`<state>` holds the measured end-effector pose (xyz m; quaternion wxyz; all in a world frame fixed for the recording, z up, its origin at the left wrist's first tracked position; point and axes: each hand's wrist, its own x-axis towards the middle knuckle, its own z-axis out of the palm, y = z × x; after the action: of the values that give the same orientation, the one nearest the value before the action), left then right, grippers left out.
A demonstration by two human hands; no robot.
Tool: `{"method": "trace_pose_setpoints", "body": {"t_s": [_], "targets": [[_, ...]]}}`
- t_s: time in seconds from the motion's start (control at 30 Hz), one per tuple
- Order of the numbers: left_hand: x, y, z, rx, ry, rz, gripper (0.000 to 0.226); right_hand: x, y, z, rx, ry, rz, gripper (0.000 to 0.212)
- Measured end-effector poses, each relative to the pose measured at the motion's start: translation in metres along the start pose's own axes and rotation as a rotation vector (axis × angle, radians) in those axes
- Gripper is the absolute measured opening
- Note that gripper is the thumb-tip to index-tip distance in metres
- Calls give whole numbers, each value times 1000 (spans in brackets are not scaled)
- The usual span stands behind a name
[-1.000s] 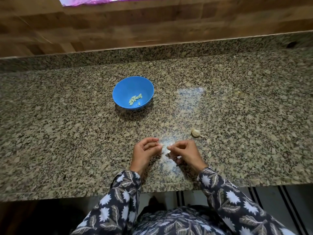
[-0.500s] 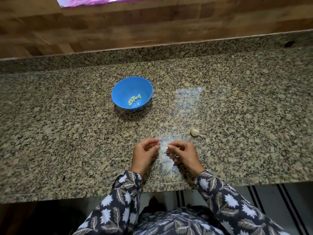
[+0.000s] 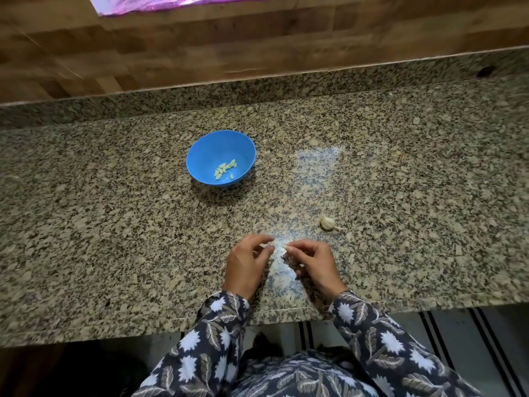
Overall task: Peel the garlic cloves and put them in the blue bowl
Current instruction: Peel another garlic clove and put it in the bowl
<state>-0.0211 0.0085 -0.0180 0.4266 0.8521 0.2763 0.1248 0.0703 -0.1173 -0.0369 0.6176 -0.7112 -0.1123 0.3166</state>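
Note:
My right hand point(image 3: 312, 263) pinches a small pale garlic clove point(image 3: 284, 247) at its fingertips, just above the counter's front part. My left hand point(image 3: 247, 265) is a short gap to its left, fingers curled, thumb and forefinger pinching a scrap of garlic skin point(image 3: 264, 245). The blue bowl point(image 3: 200, 156) stands further back and to the left, holding several peeled cloves point(image 3: 224, 169). A small garlic bulb point(image 3: 327, 223) with a thin stem lies on the counter, back and to the right of my right hand.
The speckled granite counter point(image 3: 114, 224) runs the full width, with a raised granite lip point(image 3: 171, 96) and a wood-look wall behind. Its front edge point(image 3: 86, 333) is just below my wrists. A pink-purple sheet point(image 3: 171, 1) shows at the top.
My two hands were touching around the clove; they have drawn slightly apart, leaving the clove with the right hand. Bowl and bulb have not moved.

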Motion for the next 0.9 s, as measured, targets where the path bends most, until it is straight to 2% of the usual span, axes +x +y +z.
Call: {"method": "trace_pose_setpoints", "body": {"t_s": [0.13,0.2,0.27,0.37,0.47,0.53,0.6,0.67,0.73,0.83,0.9], "targets": [[-3,7,4,-74,-90,18,23,-3,-2,4,37,-47,24,5],[-3,3,2,-94,-77,-11,19,-3,-1,7,8,-79,28,4],[-2,-11,-7,-74,23,-79,18,-4,-2,9,5,-72,34,9],[1,-46,-35,25,274,-237,19,-4,-5,7,56,49,41,16],[3,-75,-56,174,329,-329,20,-5,-8,-3,158,108,63,19],[2,-75,-58,213,352,-308,21,-7,-8,-10,206,127,88,19],[-3,-64,-50,209,375,-162,28,-9,-7,-14,248,150,106,19],[-13,-47,-30,192,216,-30,40,-10,-6,-18,300,185,123,18],[-21,-41,-5,262,-3,-20,53,-13,-7,-22,370,219,141,18],[-14,-35,23,402,-139,-14,64,-17,-11,-29,431,276,128,17],[-4,-24,37,438,-199,53,66,-20,-13,-36,442,312,103,18]]}}
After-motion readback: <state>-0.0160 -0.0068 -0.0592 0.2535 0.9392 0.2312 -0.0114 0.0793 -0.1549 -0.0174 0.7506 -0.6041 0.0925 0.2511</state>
